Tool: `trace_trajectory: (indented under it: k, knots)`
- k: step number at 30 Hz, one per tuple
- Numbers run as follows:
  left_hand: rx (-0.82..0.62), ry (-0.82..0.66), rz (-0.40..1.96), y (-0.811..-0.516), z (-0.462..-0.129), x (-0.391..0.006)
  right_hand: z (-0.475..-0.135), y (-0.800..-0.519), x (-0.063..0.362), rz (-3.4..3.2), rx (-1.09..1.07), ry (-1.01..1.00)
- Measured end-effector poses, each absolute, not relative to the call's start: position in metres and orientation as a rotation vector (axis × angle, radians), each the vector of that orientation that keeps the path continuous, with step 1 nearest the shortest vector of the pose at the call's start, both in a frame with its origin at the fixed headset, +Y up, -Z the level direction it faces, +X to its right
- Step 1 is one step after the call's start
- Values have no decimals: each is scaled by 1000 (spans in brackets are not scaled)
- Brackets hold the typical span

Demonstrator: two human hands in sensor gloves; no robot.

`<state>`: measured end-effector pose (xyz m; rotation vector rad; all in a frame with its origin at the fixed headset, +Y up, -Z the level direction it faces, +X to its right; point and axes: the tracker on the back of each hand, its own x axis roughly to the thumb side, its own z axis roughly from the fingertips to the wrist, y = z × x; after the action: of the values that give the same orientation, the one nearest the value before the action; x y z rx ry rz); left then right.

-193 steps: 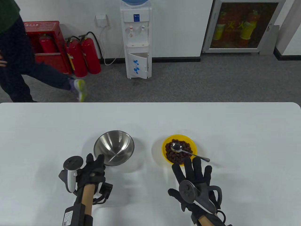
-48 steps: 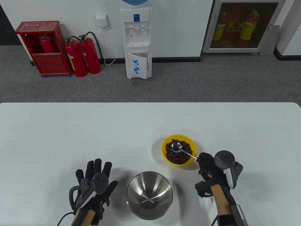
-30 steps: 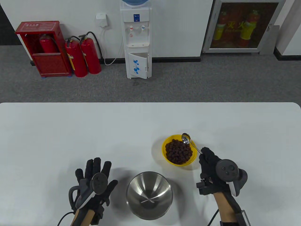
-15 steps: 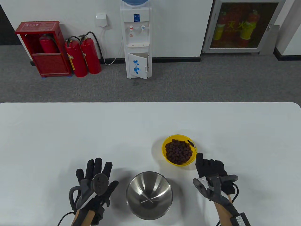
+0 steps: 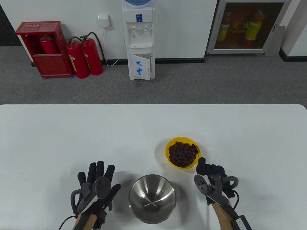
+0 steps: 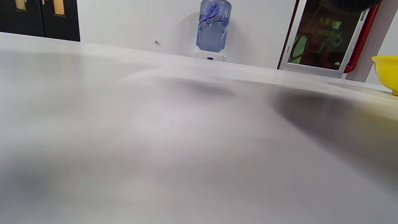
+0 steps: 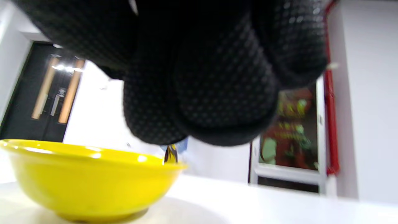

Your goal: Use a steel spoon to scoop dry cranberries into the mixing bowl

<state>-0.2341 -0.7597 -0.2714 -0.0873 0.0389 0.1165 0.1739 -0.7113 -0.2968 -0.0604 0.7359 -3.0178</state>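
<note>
A yellow bowl (image 5: pixel 168 155) holds dark dry cranberries (image 5: pixel 182 153) right of the table's middle. The empty steel mixing bowl (image 5: pixel 152 198) stands near the front edge, to its lower left. My right hand (image 5: pixel 203 164) grips the steel spoon's thin handle (image 5: pixel 198 155) at the yellow bowl's right rim. The spoon's head dips among the cranberries and is mostly hidden. In the right wrist view my gloved fingers (image 7: pixel 217 77) hang above the yellow bowl (image 7: pixel 87 183), with a sliver of the spoon (image 7: pixel 170 154) behind its rim. My left hand (image 5: pixel 97 178) rests flat and open, left of the steel bowl.
The white table (image 5: pixel 72 134) stretches far to the back and both sides. The left wrist view shows bare table (image 6: pixel 155 124) and the yellow bowl's edge (image 6: pixel 387 73) at the right. A water dispenser (image 5: pixel 138 40) and fire extinguishers (image 5: pixel 84 57) stand beyond the table.
My right hand lifted the spoon off the cranberries, swung it to the bowl's right rim, rolled over and lowered its head into the cranberries. The left hand and steel bowl stayed still.
</note>
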Motion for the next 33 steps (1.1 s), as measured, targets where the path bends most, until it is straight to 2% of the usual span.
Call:
trace_trajectory:
  k: [1, 5, 7, 10, 13, 19, 23, 33]
  knots:
    - [-88, 39, 116, -760, -271, -234, -299, -710, 177, -3120, 31, 633]
    - [-88, 39, 117, -759, -271, -234, -306, -718, 200, -3564, 362, 440]
    - [-87, 39, 117, -759, -271, -234, -311, -729, 217, -3772, 537, 321]
    - [-88, 39, 115, -760, -271, -234, -316, -752, 235, -4084, 826, 18]
    - [-91, 40, 115, -760, -271, -234, -318, -767, 242, -4236, 982, -32]
    - [-90, 41, 118, -759, -271, -234, -318, -775, 243, -4324, 869, -67]
    - [-91, 38, 116, -759, -271, -233, -319, -781, 242, -4342, 876, -51]
    - [-90, 39, 117, -759, -271, -234, -319, -787, 242, -4400, 1049, -168]
